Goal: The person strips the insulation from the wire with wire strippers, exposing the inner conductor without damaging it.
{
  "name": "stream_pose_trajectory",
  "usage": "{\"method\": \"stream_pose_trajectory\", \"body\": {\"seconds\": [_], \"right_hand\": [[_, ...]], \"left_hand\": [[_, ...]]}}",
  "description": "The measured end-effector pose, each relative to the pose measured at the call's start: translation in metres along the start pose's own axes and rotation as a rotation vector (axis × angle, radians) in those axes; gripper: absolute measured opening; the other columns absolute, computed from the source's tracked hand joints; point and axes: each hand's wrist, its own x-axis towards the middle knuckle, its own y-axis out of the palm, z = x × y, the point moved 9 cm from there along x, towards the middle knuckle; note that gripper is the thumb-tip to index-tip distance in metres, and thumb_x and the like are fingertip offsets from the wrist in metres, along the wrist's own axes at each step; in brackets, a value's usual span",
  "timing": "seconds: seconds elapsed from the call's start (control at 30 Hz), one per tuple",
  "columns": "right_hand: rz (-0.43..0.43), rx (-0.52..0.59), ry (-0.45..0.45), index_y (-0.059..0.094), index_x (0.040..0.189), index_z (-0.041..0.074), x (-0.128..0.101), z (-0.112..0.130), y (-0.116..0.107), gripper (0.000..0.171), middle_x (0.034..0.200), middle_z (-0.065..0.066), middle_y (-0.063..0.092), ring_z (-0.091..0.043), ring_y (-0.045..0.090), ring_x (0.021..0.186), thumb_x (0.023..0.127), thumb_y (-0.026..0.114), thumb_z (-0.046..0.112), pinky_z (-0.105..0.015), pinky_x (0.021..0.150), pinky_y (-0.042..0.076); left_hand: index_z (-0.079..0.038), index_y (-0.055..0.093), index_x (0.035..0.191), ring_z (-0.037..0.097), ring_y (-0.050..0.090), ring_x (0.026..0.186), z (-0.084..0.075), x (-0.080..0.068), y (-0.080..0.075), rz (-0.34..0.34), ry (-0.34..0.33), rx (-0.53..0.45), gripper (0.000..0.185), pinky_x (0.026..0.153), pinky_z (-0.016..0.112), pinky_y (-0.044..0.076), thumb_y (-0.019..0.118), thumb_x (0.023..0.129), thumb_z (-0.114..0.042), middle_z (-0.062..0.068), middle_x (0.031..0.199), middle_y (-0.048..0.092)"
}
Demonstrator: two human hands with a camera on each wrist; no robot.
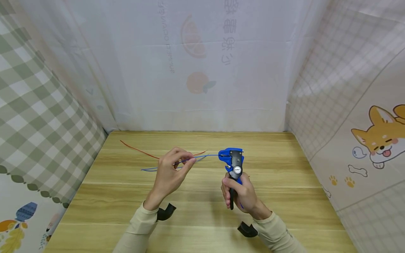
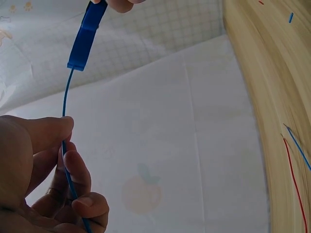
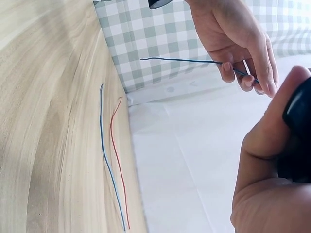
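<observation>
My left hand (image 1: 171,172) pinches a thin blue wire (image 1: 212,155) between thumb and fingertips. One end of this wire runs into the nose of a blue and black wire stripper (image 1: 236,161). My right hand (image 1: 243,193) grips the stripper by its handles, nose pointing left. In the left wrist view the stripper's blue head (image 2: 87,39) hides the wire's tip. The wire's other end (image 3: 165,58) trails free past my left hand in the right wrist view. A second blue wire (image 3: 105,155) and a red wire (image 3: 114,141) lie side by side on the table.
The wood-grain table (image 1: 202,225) is bounded by a white curtain (image 1: 253,105) behind and printed cloths at both sides. A short blue piece (image 2: 291,18) and a tiny red piece (image 2: 261,2) lie on it. Black curved parts (image 1: 166,212) sit by both wrists.
</observation>
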Motion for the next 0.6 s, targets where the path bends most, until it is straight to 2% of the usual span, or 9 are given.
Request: {"method": "stream_pose_trajectory", "body": {"seconds": [0.13, 0.37, 0.6], "right_hand": [[-0.007, -0.001, 0.006, 0.038, 0.083, -0.012, -0.0002, 0.0, -0.0004, 0.032, 0.059, -0.013, 0.049, -0.007, 0.062, 0.051, 0.113, 0.041, -0.003, -0.035, 0.04, 0.056], [-0.013, -0.004, -0.001, 0.037, 0.083, -0.014, 0.0005, -0.0002, 0.0002, 0.033, 0.059, -0.015, 0.046, -0.006, 0.062, 0.05, 0.113, 0.042, -0.003, -0.033, 0.04, 0.056], [-0.034, -0.026, 0.001, 0.037, 0.083, -0.014, 0.0004, -0.0002, -0.0003, 0.031, 0.058, -0.01, 0.048, -0.006, 0.06, 0.049, 0.113, 0.042, -0.004, -0.033, 0.039, 0.055]], "left_hand": [[-0.014, 0.085, 0.093, 0.016, 0.061, 0.07, 0.0005, -0.0006, 0.0005, -0.004, -0.001, 0.002, 0.011, 0.061, 0.019, 0.041, 0.088, 0.097, -0.004, 0.001, 0.089, 0.076], [-0.013, 0.085, 0.094, 0.019, 0.061, 0.07, 0.0004, -0.0006, 0.0001, -0.005, -0.007, 0.004, 0.01, 0.057, 0.028, 0.044, 0.088, 0.097, -0.004, 0.002, 0.089, 0.076], [-0.013, 0.085, 0.093, 0.019, 0.062, 0.07, 0.0015, -0.001, -0.0003, -0.003, -0.025, 0.003, 0.009, 0.059, 0.026, 0.044, 0.088, 0.097, -0.005, 0.002, 0.089, 0.076]]}}
